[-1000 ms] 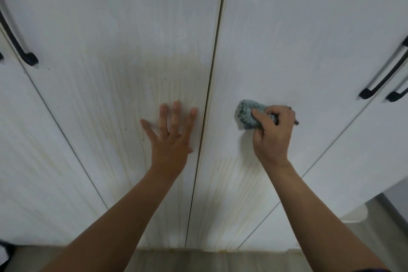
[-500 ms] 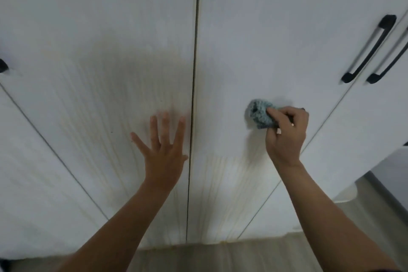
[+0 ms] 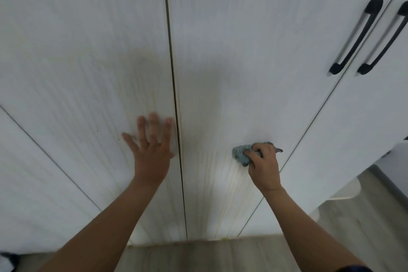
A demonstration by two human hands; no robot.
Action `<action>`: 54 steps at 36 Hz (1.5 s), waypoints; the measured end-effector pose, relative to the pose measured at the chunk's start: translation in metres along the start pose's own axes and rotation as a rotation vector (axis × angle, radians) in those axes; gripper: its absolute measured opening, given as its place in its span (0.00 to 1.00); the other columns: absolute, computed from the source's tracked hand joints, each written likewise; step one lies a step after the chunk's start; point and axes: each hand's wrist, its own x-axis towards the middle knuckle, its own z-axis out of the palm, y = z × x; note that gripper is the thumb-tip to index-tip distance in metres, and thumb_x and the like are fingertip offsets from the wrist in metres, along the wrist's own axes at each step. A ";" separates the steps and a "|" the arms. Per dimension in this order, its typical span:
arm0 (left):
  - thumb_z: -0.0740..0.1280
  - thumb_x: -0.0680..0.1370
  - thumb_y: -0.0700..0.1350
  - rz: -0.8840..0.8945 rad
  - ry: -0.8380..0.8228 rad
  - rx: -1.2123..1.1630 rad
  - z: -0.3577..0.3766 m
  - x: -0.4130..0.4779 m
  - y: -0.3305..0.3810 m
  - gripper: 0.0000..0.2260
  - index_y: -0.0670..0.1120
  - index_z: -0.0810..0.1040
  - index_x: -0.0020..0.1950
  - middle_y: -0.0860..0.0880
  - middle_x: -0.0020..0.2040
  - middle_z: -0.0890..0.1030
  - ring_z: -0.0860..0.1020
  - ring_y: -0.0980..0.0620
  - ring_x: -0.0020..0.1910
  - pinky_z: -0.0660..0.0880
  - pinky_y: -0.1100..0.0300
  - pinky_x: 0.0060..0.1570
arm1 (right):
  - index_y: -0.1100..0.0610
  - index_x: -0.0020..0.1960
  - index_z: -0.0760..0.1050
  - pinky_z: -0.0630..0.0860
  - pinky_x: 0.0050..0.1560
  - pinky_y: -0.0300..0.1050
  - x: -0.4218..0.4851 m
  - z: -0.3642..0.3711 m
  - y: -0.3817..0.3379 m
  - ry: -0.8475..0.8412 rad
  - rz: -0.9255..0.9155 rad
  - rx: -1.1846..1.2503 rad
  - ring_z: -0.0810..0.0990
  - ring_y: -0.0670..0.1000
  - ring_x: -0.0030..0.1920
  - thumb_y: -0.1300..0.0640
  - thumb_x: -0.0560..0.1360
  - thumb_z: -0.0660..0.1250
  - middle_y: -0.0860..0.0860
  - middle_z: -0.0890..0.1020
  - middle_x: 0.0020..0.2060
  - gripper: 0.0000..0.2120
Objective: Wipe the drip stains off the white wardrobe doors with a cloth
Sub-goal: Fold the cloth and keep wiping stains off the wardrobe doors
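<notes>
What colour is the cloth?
Blue-grey; the cloth shows best in the head view, gripped by the right hand.

I'm looking down at a grey wood-grain floor (image 3: 198, 256) in soft, even light. At the floor's right end a white scalloped panel (image 3: 346, 191) is standing.

Soft dim light, motion blur, wide-angle bowing

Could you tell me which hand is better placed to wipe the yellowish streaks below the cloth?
The right hand: it grips the crumpled blue-grey cloth just above those streaks. The left hand rests empty on the neighbouring white door.
</notes>
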 end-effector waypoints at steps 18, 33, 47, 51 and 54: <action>0.85 0.60 0.57 0.000 -0.042 -0.028 -0.002 0.000 -0.001 0.66 0.50 0.44 0.85 0.41 0.83 0.34 0.38 0.33 0.81 0.52 0.17 0.67 | 0.63 0.54 0.80 0.75 0.41 0.53 0.013 -0.001 0.008 0.022 -0.133 0.084 0.75 0.60 0.46 0.68 0.78 0.65 0.59 0.77 0.48 0.08; 0.86 0.59 0.56 -0.004 -0.067 -0.041 -0.005 0.000 -0.001 0.68 0.50 0.42 0.85 0.41 0.82 0.33 0.38 0.32 0.81 0.51 0.17 0.67 | 0.67 0.50 0.84 0.70 0.46 0.55 0.076 -0.084 0.065 0.420 -0.055 0.008 0.71 0.59 0.48 0.75 0.72 0.63 0.65 0.78 0.45 0.13; 0.85 0.59 0.57 -0.013 -0.097 -0.032 -0.009 0.004 -0.002 0.69 0.49 0.38 0.84 0.41 0.81 0.30 0.32 0.35 0.80 0.51 0.17 0.66 | 0.65 0.55 0.84 0.74 0.51 0.47 -0.024 -0.035 0.089 0.055 0.093 0.158 0.74 0.59 0.50 0.66 0.75 0.62 0.61 0.78 0.49 0.14; 0.84 0.60 0.58 0.000 -0.096 -0.028 -0.010 0.003 -0.002 0.69 0.49 0.38 0.84 0.42 0.81 0.29 0.32 0.34 0.80 0.50 0.19 0.67 | 0.65 0.55 0.84 0.73 0.47 0.49 0.022 -0.066 0.082 0.327 0.070 0.188 0.74 0.60 0.50 0.78 0.69 0.65 0.59 0.76 0.50 0.19; 0.85 0.60 0.57 0.000 -0.086 -0.028 -0.009 0.003 -0.001 0.69 0.49 0.39 0.84 0.41 0.81 0.30 0.33 0.34 0.80 0.49 0.19 0.67 | 0.64 0.54 0.84 0.73 0.46 0.48 0.031 -0.063 0.086 0.382 0.093 0.194 0.75 0.60 0.49 0.78 0.69 0.65 0.59 0.75 0.50 0.19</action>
